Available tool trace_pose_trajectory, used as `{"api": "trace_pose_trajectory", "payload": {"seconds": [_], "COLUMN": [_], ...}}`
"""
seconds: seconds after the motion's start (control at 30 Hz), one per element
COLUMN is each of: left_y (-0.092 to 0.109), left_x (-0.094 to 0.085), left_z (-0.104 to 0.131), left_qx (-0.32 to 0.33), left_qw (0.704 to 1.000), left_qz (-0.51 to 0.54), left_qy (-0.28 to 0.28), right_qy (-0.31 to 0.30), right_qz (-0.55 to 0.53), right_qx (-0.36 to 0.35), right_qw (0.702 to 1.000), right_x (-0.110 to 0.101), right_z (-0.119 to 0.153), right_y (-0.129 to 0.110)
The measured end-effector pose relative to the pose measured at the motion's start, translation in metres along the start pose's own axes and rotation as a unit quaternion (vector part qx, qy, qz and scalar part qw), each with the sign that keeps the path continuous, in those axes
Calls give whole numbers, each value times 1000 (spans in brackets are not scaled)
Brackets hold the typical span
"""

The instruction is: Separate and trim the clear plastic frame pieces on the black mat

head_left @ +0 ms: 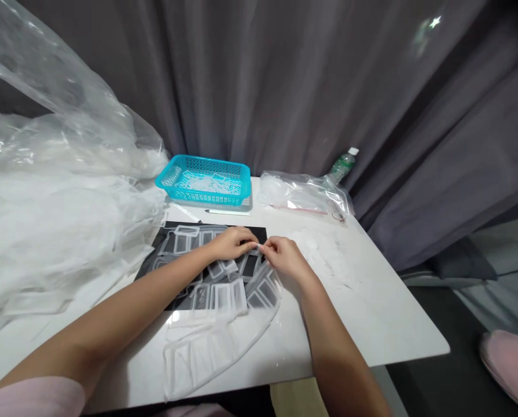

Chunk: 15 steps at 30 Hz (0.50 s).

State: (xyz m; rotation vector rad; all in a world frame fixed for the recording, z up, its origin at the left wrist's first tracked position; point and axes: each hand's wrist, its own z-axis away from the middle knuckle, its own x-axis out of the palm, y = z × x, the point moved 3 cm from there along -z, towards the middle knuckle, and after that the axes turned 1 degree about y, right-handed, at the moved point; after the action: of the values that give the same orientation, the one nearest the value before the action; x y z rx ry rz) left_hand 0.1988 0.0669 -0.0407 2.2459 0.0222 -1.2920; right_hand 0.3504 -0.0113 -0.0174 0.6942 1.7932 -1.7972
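Translucent white strips with rectangular openings [224,298] lie over a black mat [180,302] and hang past its front edge onto the white table. Above the mat's right part, my left hand [235,242] pinches a small white piece of this material between thumb and fingers. My right hand [285,255] pinches the same piece from the right, its fingertips almost touching those of my left hand. A curved edge of the strip runs from near my right hand down to the front of the table.
Behind the mat stands a blue basket [204,198] holding white pieces. Two slim tools lie before it. A clear plastic bag [300,194] and a green-labelled bottle [344,165] are at the back right. Heaped white material [59,231] covers the left side. White scraps lie on the table [384,313].
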Motion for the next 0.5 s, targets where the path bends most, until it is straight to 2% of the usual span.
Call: {"api": "trace_pose_trajectory", "payload": {"seconds": [0.13,0.2,0.23,0.3,0.4,0.5], "left_y": [7,9,9,10,11,9], "left_x": [0,3,4,7,8,7], "left_z": [5,5,5,5,6,11], "left_qx": [3,1,3,10,25,34], "left_qw": [998,998,998,999,1000,998], "left_qz": [-42,-49,-45,-29,11,52], "left_qy": [42,42,37,23,3,-9], "right_qy": [108,123,107,31,-94,-140], "right_qz": [66,89,109,172,263,290], "right_qx": [-55,-93,-119,-177,-235,-249], "right_qw": [990,984,981,969,931,913], "right_x": [-6,-4,1,18,57,94], "right_z": [-16,-33,-45,-71,-111,-137], "right_y": [-6,-19,-28,-52,-87,-117]}}
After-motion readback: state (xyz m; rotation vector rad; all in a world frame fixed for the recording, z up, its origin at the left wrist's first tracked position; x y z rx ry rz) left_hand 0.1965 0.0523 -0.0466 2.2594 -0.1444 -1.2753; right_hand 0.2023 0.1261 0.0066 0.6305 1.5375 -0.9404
